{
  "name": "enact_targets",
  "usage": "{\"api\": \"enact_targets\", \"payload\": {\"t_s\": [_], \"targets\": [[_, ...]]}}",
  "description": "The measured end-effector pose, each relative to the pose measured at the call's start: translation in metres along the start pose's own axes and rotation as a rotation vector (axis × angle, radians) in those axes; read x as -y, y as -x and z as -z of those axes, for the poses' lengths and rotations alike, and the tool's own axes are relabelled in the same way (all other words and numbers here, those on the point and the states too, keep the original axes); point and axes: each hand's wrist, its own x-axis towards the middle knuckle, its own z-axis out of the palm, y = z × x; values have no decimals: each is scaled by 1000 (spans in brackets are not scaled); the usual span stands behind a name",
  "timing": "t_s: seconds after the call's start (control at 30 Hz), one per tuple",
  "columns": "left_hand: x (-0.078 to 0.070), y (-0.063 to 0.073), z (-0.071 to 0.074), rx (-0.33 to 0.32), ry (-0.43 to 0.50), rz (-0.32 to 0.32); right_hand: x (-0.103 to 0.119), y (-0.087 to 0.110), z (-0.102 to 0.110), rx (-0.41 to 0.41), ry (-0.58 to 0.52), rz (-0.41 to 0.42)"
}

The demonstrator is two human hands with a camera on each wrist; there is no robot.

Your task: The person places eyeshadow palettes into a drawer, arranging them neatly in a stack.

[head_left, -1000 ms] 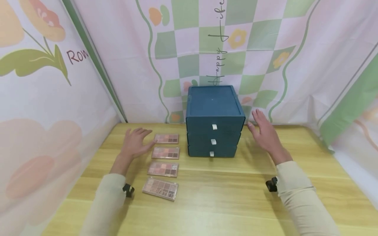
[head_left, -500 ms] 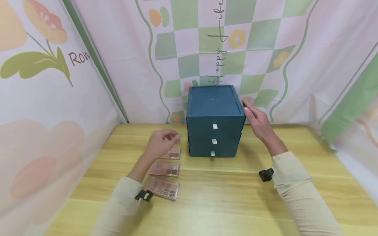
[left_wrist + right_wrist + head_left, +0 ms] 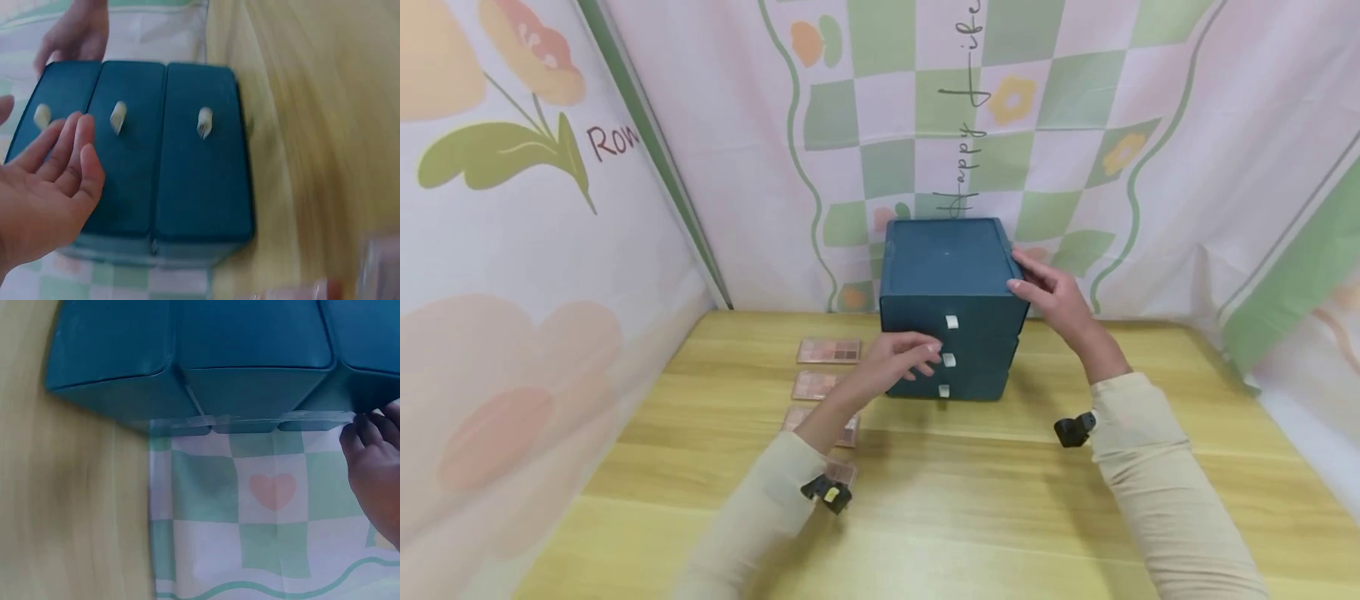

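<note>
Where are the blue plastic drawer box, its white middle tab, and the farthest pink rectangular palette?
Blue plastic drawer box (image 3: 958, 306): head view, top drawer's front.
White middle tab (image 3: 118, 116): left wrist view, tab's centre.
Farthest pink palette (image 3: 828, 351): head view, face's middle.

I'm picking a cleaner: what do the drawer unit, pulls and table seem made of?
Drawer unit: likely hard plastic with a satin finish, judging by its even colour and rounded edges.
Pulls: pale and smooth, perhaps plastic or soft strap; blur leaves it open.
Table: wood or a printed imitation, slightly glossy, going by the streaky grain and soft glare.
</note>
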Motion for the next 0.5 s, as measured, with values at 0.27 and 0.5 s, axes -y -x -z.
{"api": "enact_targets", "payload": {"t_s": [0.27, 0.5], "targets": [[-13, -17, -21, -73, 421, 158, 7, -4, 7, 82, -60, -108], [-16, -24, -30, -162, 597, 138, 5, -4, 4, 55, -113, -98]]}}
